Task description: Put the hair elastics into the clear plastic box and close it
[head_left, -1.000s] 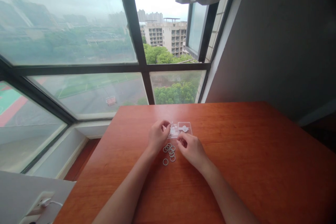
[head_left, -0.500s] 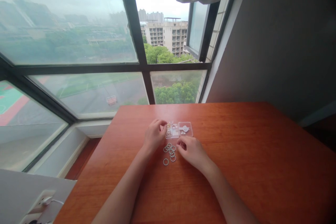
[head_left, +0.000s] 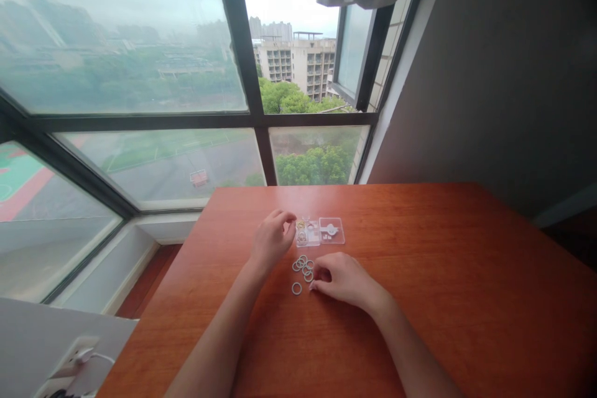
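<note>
A small clear plastic box (head_left: 321, 231) lies open on the reddish wooden table (head_left: 443, 273), with tiny parts in its compartments. Several small pale rings (head_left: 302, 267) sit in a loose cluster just in front of it, one ring (head_left: 296, 288) apart and nearer me. My left hand (head_left: 270, 240) rests beside the box's left edge, fingers curled, thumb and forefinger close together near the box. My right hand (head_left: 341, 278) lies on the table to the right of the rings, its fingertips pinched down at the cluster's edge. What those fingertips hold is too small to see.
A large window (head_left: 140, 74) runs behind and left of the table. A grey wall (head_left: 504, 74) stands at the right. A white wall socket with a cable (head_left: 74, 362) shows at the lower left, beyond the table's left edge.
My right hand has drawn back from the box toward me and down onto the rings. My left hand has slid a little left off the box, uncovering its left compartment.
</note>
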